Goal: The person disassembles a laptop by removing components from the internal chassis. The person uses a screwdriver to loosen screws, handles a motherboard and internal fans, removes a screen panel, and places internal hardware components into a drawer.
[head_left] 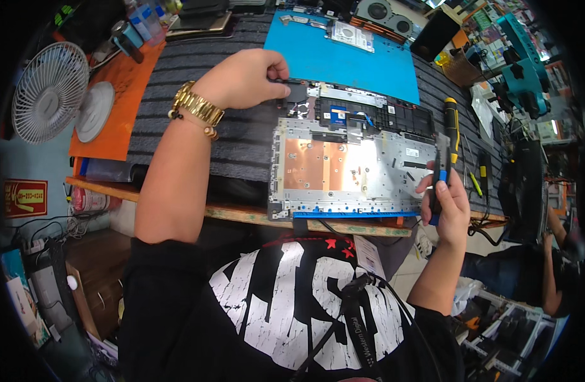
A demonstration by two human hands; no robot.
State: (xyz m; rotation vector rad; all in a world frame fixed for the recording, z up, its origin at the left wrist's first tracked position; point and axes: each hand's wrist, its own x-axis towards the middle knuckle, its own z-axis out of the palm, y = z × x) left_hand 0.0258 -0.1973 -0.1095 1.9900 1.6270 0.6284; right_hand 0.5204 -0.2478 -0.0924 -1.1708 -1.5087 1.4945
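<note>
An opened laptop chassis point(385, 165) lies on the bench in front of me, its bare metal plate toward me and a black section with a battery at the far side. My left hand point(248, 79) is at its far left corner, fingers curled and thumb against a small dark part point(297, 93); whatever the fingertips pinch is hidden. By the chassis's right edge, my right hand point(450, 207) is closed around a slim tool point(443, 167) with a black-and-blue handle and a flat greyish upper end, pointing away from me. The exact kind of tool is not clear.
A blue mat point(350, 60) with a hard drive point(351, 35) lies beyond the chassis. A yellow-and-black screwdriver point(451, 121) and other tools lie at right. A white fan point(50, 92) stands left; a teal microscope point(521, 63) stands far right. Another person point(528, 267) is at right.
</note>
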